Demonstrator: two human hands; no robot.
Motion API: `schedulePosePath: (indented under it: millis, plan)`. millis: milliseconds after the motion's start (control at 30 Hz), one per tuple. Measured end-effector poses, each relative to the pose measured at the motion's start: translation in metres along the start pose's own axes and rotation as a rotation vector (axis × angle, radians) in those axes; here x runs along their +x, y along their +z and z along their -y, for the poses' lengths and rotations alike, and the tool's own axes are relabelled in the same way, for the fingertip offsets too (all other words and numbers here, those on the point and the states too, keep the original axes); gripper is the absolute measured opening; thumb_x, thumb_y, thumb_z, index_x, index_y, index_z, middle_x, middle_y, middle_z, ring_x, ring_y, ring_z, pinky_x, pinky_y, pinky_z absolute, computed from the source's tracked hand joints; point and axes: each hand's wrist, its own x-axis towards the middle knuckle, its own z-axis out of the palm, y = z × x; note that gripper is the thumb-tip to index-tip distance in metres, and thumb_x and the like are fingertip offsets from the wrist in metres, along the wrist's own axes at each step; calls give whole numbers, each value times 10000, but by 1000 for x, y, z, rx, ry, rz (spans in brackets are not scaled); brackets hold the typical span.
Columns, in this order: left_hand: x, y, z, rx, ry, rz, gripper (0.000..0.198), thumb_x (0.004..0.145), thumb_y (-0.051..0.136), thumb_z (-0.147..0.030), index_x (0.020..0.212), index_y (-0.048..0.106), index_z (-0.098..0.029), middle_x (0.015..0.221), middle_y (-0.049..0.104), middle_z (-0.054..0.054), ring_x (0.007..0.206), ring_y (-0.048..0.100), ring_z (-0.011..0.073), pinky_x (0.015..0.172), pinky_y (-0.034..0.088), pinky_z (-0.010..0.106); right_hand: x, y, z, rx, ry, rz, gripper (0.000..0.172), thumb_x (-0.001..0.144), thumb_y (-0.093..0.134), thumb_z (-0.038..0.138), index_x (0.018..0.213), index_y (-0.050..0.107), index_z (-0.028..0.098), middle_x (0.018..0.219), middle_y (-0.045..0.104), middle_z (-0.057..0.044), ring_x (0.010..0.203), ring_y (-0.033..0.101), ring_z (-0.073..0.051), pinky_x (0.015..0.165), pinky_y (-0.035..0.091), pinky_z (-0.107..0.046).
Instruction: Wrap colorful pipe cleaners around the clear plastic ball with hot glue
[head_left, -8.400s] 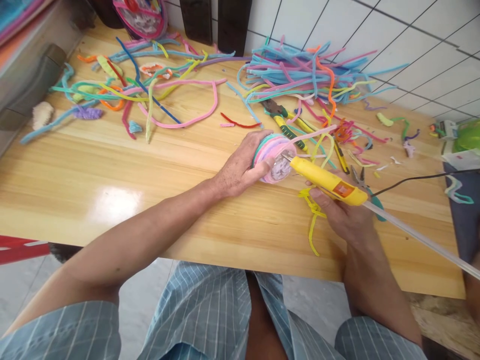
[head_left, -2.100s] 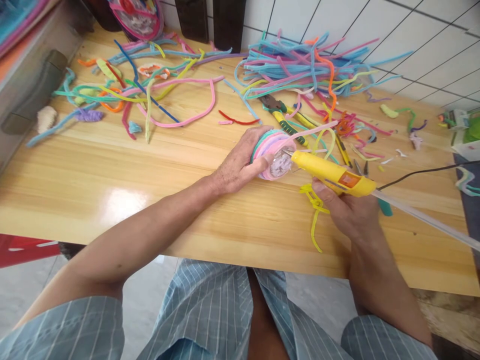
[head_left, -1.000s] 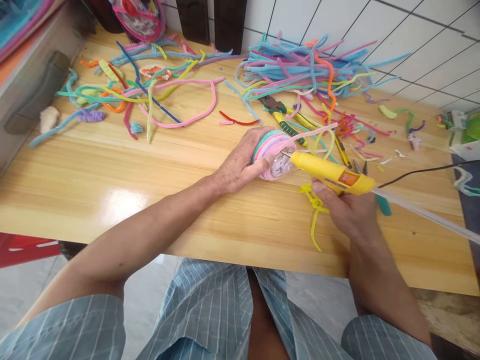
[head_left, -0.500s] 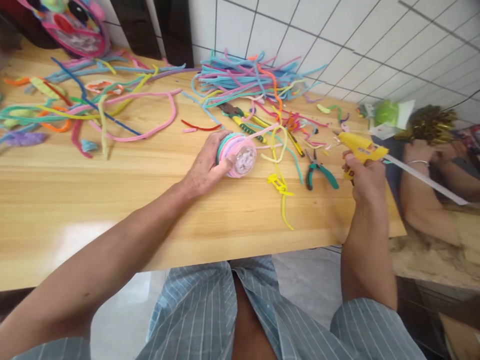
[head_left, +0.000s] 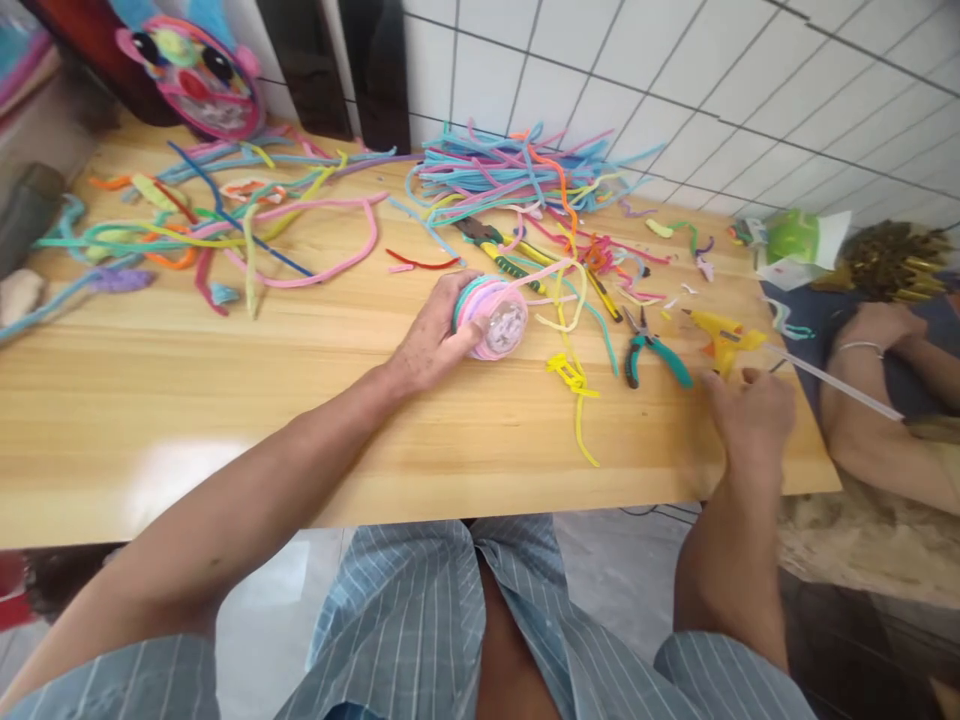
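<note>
My left hand (head_left: 435,343) is closed round a small clear round container wrapped in pink, lilac and teal pipe cleaners (head_left: 491,313), holding it on its side on the wooden table (head_left: 225,400). A pink pipe cleaner tail trails from it to the right. A yellow glue gun (head_left: 718,333) with a clear glue stick in its back stands on the table near the right edge. Just below the gun is my right hand (head_left: 750,415), fingers loosely apart, holding nothing.
Green-handled pliers (head_left: 654,352) and a knotted yellow pipe cleaner (head_left: 574,385) lie between my hands. A big pile of pipe cleaners (head_left: 517,170) is at the back, loose ones (head_left: 225,225) at the left. Another person's arm (head_left: 870,400) rests beyond the table's right edge.
My right hand took the glue gun away from the wrapped container, carried it right and set it down by the table's right edge, then let go. My view swung right.
</note>
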Motion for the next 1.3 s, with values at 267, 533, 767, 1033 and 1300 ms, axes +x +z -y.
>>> schedulePosePath:
  millis: [267, 533, 767, 1033, 1300]
  plan:
    - [3, 1, -2, 5, 44, 1, 821, 1083, 481, -793, 1562, 502, -128, 1583, 625, 231, 1506, 608, 325, 1343, 465, 478, -18, 39, 157, -43, -515, 21, 356, 1045, 739, 321, 1400, 756, 332, 1340, 852, -100, 1243, 799, -352, 1123, 595, -591]
    - [3, 6, -1, 6, 64, -17, 741, 1099, 496, -727, 1576, 517, -160, 1593, 641, 222, 1490, 624, 340, 1317, 492, 537, 28, 110, 199, -48, -726, 332, 434, 1145, 547, 374, 1564, 658, 350, 1621, 714, -73, 1534, 634, -357, 1316, 475, -653]
    - [3, 7, 0, 13, 120, -23, 678, 1121, 498, -642, 1582, 504, -145, 1583, 644, 222, 1486, 629, 326, 1316, 497, 506, 20, 123, 180, 22, -727, 300, 526, 1140, 594, 410, 1654, 583, 298, 1582, 735, -126, 1473, 681, -341, 1275, 513, -587]
    - [2, 6, 0, 28, 85, -7, 713, 1111, 493, -694, 1596, 502, -171, 1612, 622, 203, 1520, 601, 332, 1338, 472, 505, 11, 126, 180, 6, -672, 313, 554, 1144, 568, 447, 1675, 569, 287, 1556, 735, -152, 1432, 699, -357, 1214, 550, -575]
    - [3, 5, -3, 16, 94, -1, 725, 1105, 497, -707, 1580, 513, -159, 1596, 633, 203, 1512, 610, 335, 1335, 478, 496, 4, 127, 185, -22, -664, 224, 490, 1129, 615, 427, 1586, 655, 254, 1453, 779, -150, 1344, 738, -343, 1183, 590, -542]
